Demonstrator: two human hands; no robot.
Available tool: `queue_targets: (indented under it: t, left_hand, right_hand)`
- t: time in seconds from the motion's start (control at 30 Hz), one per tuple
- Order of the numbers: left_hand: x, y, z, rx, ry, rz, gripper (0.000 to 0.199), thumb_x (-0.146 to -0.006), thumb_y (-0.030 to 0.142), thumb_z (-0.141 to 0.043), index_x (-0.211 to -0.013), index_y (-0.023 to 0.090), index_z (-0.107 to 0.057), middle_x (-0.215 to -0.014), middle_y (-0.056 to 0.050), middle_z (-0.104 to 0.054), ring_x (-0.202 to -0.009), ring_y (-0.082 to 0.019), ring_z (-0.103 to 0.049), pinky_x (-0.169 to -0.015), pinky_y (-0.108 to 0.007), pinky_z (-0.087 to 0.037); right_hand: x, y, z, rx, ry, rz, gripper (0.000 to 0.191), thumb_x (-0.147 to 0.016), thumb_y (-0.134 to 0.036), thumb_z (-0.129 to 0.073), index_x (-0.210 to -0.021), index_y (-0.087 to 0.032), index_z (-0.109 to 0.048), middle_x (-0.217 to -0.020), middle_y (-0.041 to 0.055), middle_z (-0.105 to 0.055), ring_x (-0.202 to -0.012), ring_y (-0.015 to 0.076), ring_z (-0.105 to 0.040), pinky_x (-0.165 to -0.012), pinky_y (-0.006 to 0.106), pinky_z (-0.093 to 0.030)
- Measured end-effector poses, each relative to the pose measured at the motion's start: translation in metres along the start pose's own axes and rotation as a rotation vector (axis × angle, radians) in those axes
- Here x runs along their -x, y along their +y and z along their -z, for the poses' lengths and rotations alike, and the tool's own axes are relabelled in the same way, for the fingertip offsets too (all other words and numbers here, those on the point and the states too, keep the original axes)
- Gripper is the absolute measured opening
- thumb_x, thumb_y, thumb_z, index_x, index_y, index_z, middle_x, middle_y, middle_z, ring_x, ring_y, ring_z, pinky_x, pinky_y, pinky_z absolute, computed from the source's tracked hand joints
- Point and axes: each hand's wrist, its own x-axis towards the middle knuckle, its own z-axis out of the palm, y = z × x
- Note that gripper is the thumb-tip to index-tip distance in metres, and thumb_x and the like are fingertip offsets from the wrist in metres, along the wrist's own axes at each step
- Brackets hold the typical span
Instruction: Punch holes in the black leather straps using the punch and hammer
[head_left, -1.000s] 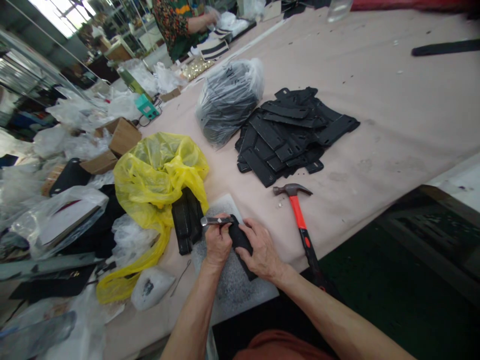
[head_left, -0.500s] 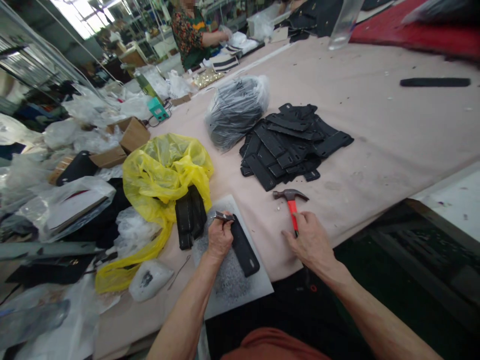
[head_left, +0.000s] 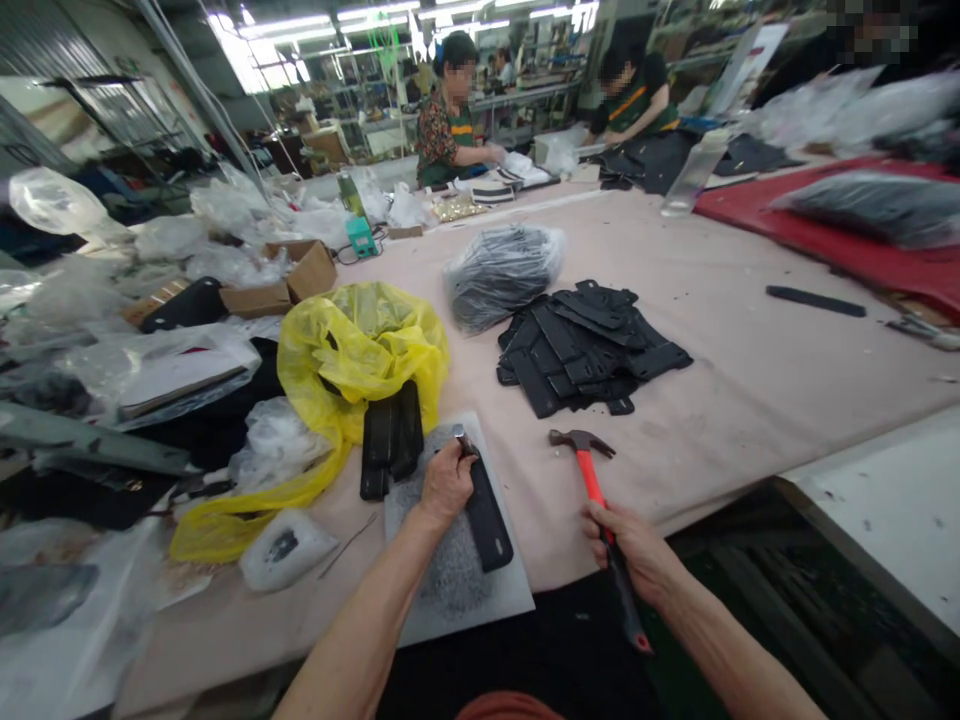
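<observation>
Between the closed fingers of my left hand (head_left: 448, 484) is a metal punch (head_left: 463, 438), its shiny end up. It stands at the far end of a black strip (head_left: 490, 525) that has a slot near its close end. Under the strip lies a pale board (head_left: 504, 588) with a worn, speckled grey surface. My right hand (head_left: 626, 545) is wrapped round the red and black handle of a claw hammer (head_left: 590, 470), its head pointing away from me. Two stacks of black strips (head_left: 391, 440) lie left of the board, partly under a yellow plastic bag (head_left: 360, 345).
A heap of black strips (head_left: 592, 345) lies beyond the hammer, beside a clear bag of dark pieces (head_left: 506, 275). Farther right are a lone black strip (head_left: 816, 301) and a clear bottle (head_left: 694, 175). Plastic bags and a cardboard box (head_left: 311, 268) crowd the left. People work at the back.
My right hand now grips the hammer's handle lower down, and its butt end shows. The punch has turned more upright in my left hand. My view has tilted up, showing more co-workers.
</observation>
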Motion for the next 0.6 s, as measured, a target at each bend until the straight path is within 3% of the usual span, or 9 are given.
queue_targets:
  t: [0.1, 0.3, 0.43, 0.6]
  left_hand:
    - [0.000, 0.003, 0.002, 0.000, -0.006, 0.009, 0.013, -0.085, 0.018, -0.051, -0.093, 0.020, -0.061, -0.089, -0.009, -0.069, -0.089, -0.024, -0.067, -0.080, -0.036, -0.051]
    - [-0.003, 0.012, 0.012, 0.090, -0.039, 0.063, 0.013, -0.086, 0.022, -0.053, -0.095, 0.020, -0.063, -0.090, -0.007, -0.070, -0.088, -0.023, -0.067, -0.082, -0.036, -0.051]
    - [-0.004, 0.021, 0.017, 0.179, -0.033, 0.143, 0.022, -0.086, 0.031, -0.056, -0.102, 0.018, -0.062, -0.091, -0.007, -0.070, -0.086, -0.021, -0.067, -0.081, -0.035, -0.051]
    - [-0.005, 0.038, 0.019, 0.145, 0.043, 0.261, 0.020, -0.086, 0.035, -0.055, -0.088, 0.017, -0.062, -0.080, -0.005, -0.067, -0.075, -0.020, -0.064, -0.075, -0.033, -0.049]
  right_hand:
    - [0.001, 0.002, -0.005, 0.044, 0.043, -0.004, 0.013, -0.088, -0.032, -0.050, -0.083, -0.020, -0.048, -0.057, -0.0078, -0.046, -0.037, 0.0051, -0.040, -0.034, 0.017, -0.030]
    - [-0.016, 0.014, -0.003, 0.401, 0.179, 0.153, 0.027, -0.087, -0.041, -0.050, -0.069, -0.020, -0.045, -0.048, -0.0070, -0.045, -0.036, 0.0082, -0.043, -0.034, 0.020, -0.034]
    - [-0.017, 0.019, -0.003, 0.410, 0.204, 0.187, 0.030, -0.084, -0.045, -0.051, -0.068, -0.020, -0.047, -0.049, -0.0059, -0.048, -0.036, 0.0084, -0.045, -0.034, 0.021, -0.035]
    - [-0.012, 0.014, -0.005, 0.389, 0.205, 0.207, 0.028, -0.082, -0.044, -0.052, -0.068, -0.020, -0.047, -0.052, -0.0057, -0.050, -0.036, 0.0076, -0.045, -0.034, 0.021, -0.034]
